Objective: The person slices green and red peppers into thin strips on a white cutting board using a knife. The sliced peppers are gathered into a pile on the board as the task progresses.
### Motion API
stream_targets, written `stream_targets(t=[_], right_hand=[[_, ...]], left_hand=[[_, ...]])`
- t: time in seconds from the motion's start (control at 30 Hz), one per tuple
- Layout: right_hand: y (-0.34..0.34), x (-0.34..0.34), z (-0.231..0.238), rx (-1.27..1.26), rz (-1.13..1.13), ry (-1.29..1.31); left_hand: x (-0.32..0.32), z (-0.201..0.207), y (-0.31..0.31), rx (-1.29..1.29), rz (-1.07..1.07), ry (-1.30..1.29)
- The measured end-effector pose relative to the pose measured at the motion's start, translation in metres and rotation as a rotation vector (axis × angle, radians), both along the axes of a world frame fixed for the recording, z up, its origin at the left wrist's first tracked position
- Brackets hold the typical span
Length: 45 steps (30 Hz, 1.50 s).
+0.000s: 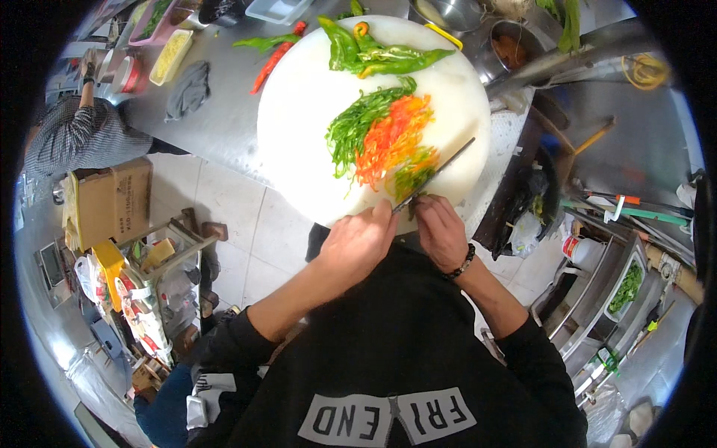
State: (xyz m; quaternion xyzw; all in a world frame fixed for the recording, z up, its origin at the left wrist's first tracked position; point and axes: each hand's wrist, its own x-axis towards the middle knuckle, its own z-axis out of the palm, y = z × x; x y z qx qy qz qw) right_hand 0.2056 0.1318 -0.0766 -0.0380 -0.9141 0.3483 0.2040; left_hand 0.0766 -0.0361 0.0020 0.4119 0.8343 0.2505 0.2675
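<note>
On a round white cutting board (299,134) my left hand (361,237) is closed at the near end of a knife (446,164). Its blade, seen nearly edge-on, slants away to the right. My right hand (441,233) is beside the blade, fingers curled down at the board's near edge; what they press or hold is mostly hidden. Left of the blade lies a small pile of yellow-green shreds (413,173). It meets a heap of orange-red pepper shreds (388,142) and green pepper shreds (358,123). Whole green peppers (388,58) rest at the board's far side.
Red peppers (273,66) and a grey cloth (188,89) lie on the metal table left of the board. A yellow-rimmed tray (172,56) stands farther left, near a co-worker's checked sleeve (88,123). Metal bowls (511,48) crowd the far right.
</note>
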Motion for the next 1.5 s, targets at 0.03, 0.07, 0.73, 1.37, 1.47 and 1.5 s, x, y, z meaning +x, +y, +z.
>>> stream_targets(t=[0.03, 0.07, 0.73, 1.37, 1.47, 1.5], right_hand=[[0.001, 0.002, -0.003, 0.004, 0.001, -0.002], [0.002, 0.003, -0.004, 0.007, 0.002, -0.005], [0.004, 0.008, -0.011, 0.006, 0.035, 0.045], [-0.005, 0.005, -0.010, 0.034, 0.039, 0.022], [-0.006, 0.002, -0.008, 0.027, 0.032, 0.051], [-0.006, 0.003, -0.009, 0.038, 0.028, 0.049]], left_hand=[[-0.004, 0.007, 0.002, 0.001, -0.016, 0.010], [-0.008, 0.014, 0.004, 0.002, -0.033, 0.020], [-0.012, 0.012, -0.006, 0.035, 0.022, -0.115], [-0.007, 0.009, -0.031, 0.004, -0.018, -0.014], [-0.005, -0.004, -0.015, 0.005, 0.000, 0.000], [-0.007, -0.004, -0.008, 0.012, 0.002, -0.001]])
